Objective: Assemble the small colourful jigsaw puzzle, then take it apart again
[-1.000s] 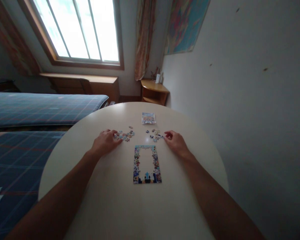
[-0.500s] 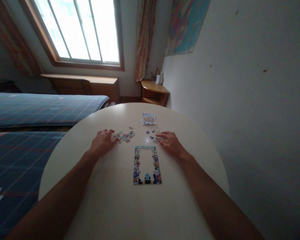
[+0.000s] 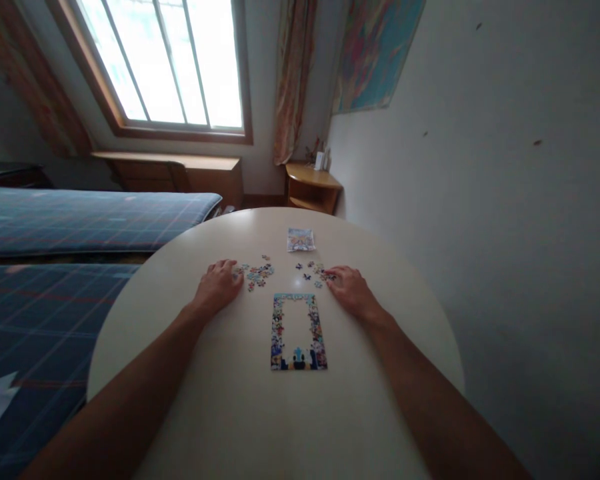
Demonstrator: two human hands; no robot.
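Note:
A rectangular jigsaw border [image 3: 299, 331], hollow in the middle, lies on a round cream table [image 3: 240, 413]. My left hand [image 3: 219, 285] rests palm down beside a loose pile of coloured pieces [image 3: 257, 273], its fingertips at the pile's left edge. Fingers curled, my right hand [image 3: 349, 291] touches a smaller scatter of pieces [image 3: 314, 270] just right of the border's top corner. Whether those fingers pinch a piece I cannot make out.
A small picture card [image 3: 301, 239] lies farther back on the table. A bed with a blue plaid cover [image 3: 80, 220] is to the left. A wooden corner shelf [image 3: 313, 187] stands by the wall, which runs close along the right.
My right hand slid left into the small scatter of pieces, then drew back slightly. My left hand stayed at its pile. The view shifted a little.

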